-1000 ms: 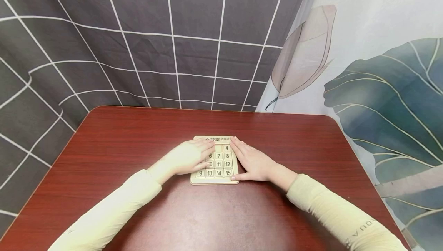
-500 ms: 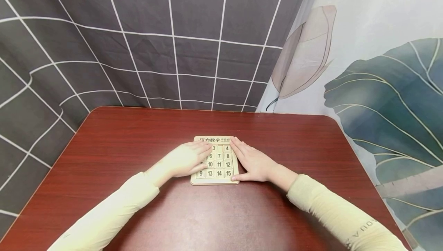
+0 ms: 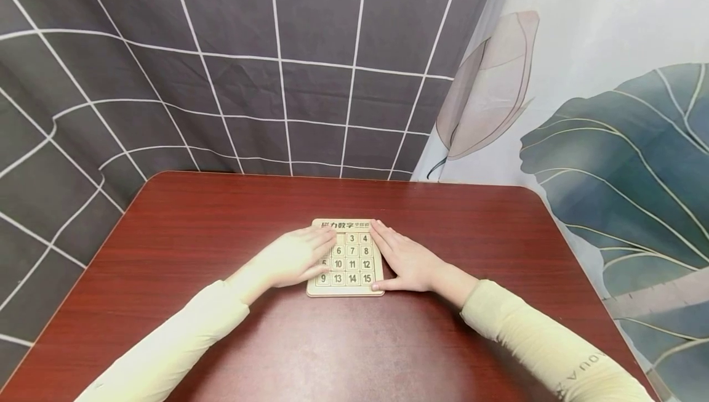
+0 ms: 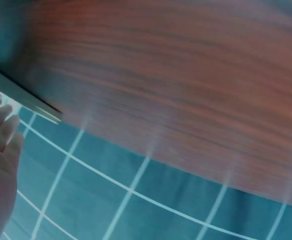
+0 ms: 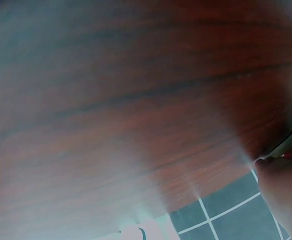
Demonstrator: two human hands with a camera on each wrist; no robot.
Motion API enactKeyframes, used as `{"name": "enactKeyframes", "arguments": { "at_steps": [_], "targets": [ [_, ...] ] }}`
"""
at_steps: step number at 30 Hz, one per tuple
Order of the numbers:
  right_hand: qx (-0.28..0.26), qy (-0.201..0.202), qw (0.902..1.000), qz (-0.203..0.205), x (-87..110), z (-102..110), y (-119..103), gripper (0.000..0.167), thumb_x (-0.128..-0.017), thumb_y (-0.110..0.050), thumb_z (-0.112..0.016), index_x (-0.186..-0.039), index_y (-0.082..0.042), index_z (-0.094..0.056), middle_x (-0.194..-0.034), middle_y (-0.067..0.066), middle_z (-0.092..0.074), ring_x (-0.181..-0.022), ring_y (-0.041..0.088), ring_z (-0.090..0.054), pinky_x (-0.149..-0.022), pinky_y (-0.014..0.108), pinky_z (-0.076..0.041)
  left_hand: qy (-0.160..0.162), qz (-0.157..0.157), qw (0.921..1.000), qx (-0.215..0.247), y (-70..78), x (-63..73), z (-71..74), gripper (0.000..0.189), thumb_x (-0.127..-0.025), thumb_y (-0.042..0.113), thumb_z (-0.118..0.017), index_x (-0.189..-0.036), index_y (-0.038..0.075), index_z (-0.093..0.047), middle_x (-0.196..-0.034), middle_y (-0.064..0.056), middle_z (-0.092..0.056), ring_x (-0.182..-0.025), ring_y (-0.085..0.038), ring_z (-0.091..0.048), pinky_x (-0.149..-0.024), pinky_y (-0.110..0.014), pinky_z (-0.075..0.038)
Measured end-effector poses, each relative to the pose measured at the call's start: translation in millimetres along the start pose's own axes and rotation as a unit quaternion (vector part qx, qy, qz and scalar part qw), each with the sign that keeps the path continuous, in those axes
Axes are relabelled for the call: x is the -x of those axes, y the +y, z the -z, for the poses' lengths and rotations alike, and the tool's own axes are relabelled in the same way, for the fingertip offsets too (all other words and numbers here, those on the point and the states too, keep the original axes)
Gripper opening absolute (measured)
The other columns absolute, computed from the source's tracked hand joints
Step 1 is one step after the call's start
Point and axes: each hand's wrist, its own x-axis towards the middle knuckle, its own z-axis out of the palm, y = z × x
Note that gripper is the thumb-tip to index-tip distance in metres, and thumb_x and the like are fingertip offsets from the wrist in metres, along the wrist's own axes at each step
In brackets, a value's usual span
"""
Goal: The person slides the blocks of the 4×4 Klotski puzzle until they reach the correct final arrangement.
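Note:
A pale wooden number-slide puzzle (image 3: pixel 346 292) lies flat on the table, Chinese lettering along its top edge. My left hand (image 3: pixel 293 257) reaches over its left side with straight fingers, the fingertips right at the top row beside the gap (image 3: pixel 340 239). Under that hand the upper-left tiles are hidden. The 3 tile (image 3: pixel 352 239) sits right of the gap, next to the 4 tile (image 3: pixel 365 239). Along the right edge lie the straight fingers of my right hand (image 3: pixel 410 263), its thumb touching the lower right corner. The wrist views catch only part of each hand (image 4: pixel 0 170) and the puzzle's side (image 5: pixel 285 145).
The puzzle rests on a reddish-brown wooden table (image 3: pixel 221 217) with rounded far corners. Behind it hangs a dark grey curtain (image 3: pixel 316 88) with a white grid. A pale curtain with leaf prints (image 3: pixel 620 143) hangs on the right.
The 3 tile has slid right into the third column of the top row, leaving the gap on its left. My left hand has drawn slightly left; the right hand keeps its place.

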Motion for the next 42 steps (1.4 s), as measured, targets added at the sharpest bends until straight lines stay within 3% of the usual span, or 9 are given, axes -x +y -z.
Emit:
{"name": "enactKeyframes", "arguments": {
  "at_steps": [5,10,24,35,42],
  "targets": [
    [0.001,0.002,1.0000,-0.001,1.7,0,0,0.115,-0.092,-0.066,-0.069,-0.166,0.007,-0.019,-0.177,0.024,-0.013,-0.165,0.039,-0.020,-0.130,0.053,-0.035,0.005,0.009,0.9999,0.001,-3.9,12.3,3.7,0.062,-0.104,0.042,-0.063,-0.148,-0.001,-0.059,-0.154,-0.017,-0.060,-0.146,-0.030,-0.057,-0.126,-0.043,-0.043],
    [0.000,0.000,1.0000,-0.002,2.2,0,1,0.116,-0.092,-0.066,-0.069,-0.166,0.007,-0.019,-0.177,0.024,-0.013,-0.165,0.039,-0.020,-0.130,0.053,-0.035,0.002,0.010,0.9999,0.006,-3.2,14.2,3.1,0.061,-0.104,0.041,-0.062,-0.147,-0.002,-0.060,-0.153,-0.017,-0.061,-0.145,-0.030,-0.057,-0.125,-0.043,-0.044],
    [0.003,0.007,1.0000,0.004,0.0,-4,2,0.115,-0.092,-0.066,-0.068,-0.166,0.007,-0.020,-0.177,0.024,-0.014,-0.165,0.039,-0.020,-0.130,0.053,-0.035,-0.012,-0.004,0.9997,0.020,6.9,-8.2,4.7,0.060,-0.106,0.043,-0.058,-0.149,0.000,-0.059,-0.155,-0.016,-0.060,-0.146,-0.030,-0.057,-0.125,-0.043,-0.044],
    [0.002,0.007,1.0000,0.003,0.2,-2,1,0.115,-0.092,-0.065,-0.069,-0.166,0.008,-0.020,-0.177,0.025,-0.013,-0.165,0.040,-0.020,-0.131,0.053,-0.034,0.019,-0.026,0.9995,-0.005,7.6,22.6,9.1,0.056,-0.102,0.038,-0.066,-0.143,-0.001,-0.064,-0.149,-0.016,-0.065,-0.141,-0.030,-0.061,-0.122,-0.043,-0.048],
    [0.003,0.009,0.9999,0.004,0.6,-2,2,0.115,-0.092,-0.065,-0.069,-0.166,0.008,-0.020,-0.177,0.025,-0.013,-0.165,0.040,-0.020,-0.131,0.053,-0.034,0.021,-0.020,0.9995,-0.009,3.2,24.3,7.1,0.056,-0.101,0.039,-0.067,-0.140,-0.001,-0.067,-0.146,-0.016,-0.068,-0.139,-0.030,-0.064,-0.122,-0.043,-0.049]
  ]
}}
